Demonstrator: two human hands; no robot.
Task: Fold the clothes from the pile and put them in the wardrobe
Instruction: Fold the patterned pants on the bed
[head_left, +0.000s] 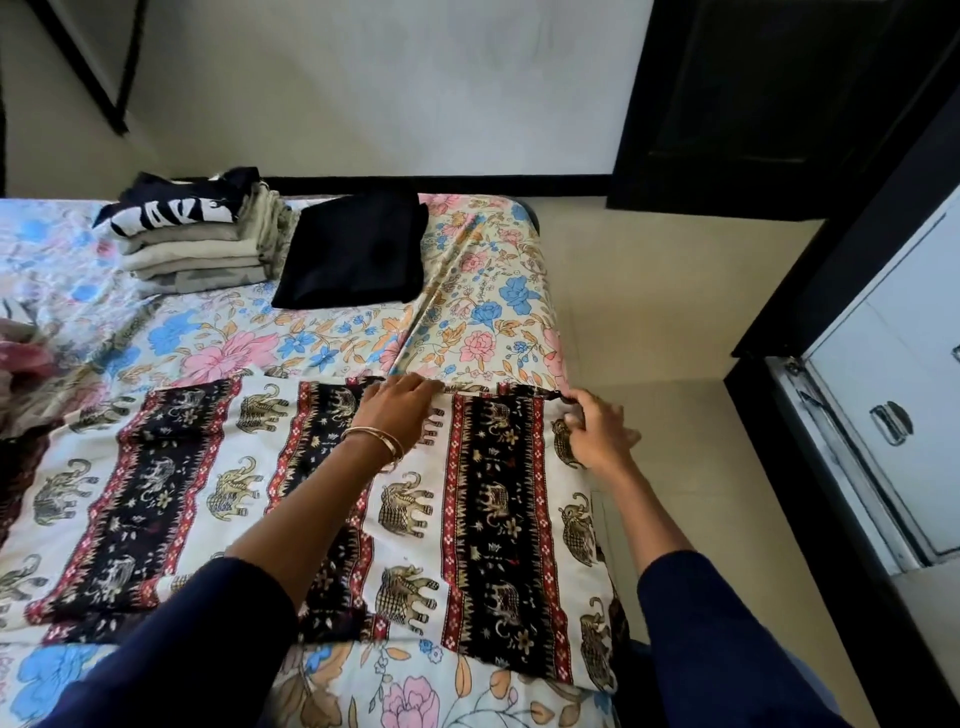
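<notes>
A: Elephant-print garment (322, 499) spread flat across the near end of the bed (467, 291), reaching to the bed's right edge; cream ground, black-and-red bands; far hem roughly level, right end draped slightly over the edge.

B: Hands?

A: Left hand (397, 408) laid on the far hem near mid-width, fingers fairly straight, pressing the cloth down, not clearly pinching; gold bangles (382, 444) at the wrist; right hand (597, 434) at the far right corner of the garment, fingertips curled and pinching the dark hem there.

B: Step in hand?

A: Judged as squaring and smoothing before the first fold; no fold visible in this piece yet.

B: Next move?

A: Probably lifting that far hem and carrying it toward the near edge, or folding the right end over leftward; calls for both corners held evenly so the thin cloth does not skew; overhang at the right edge likely to slip if released.

B: Rest of the job?

A: Folded stack (197, 234) near the far edge, zebra-striped piece on top; folded black garment (353, 249) just beside it on the right; unfolded pile (23, 374) at the bed's left edge, only partly in view; white wardrobe door (883, 395) with handle beyond the right edge, across a strip of floor; nothing stowed yet as far as visible.
</notes>
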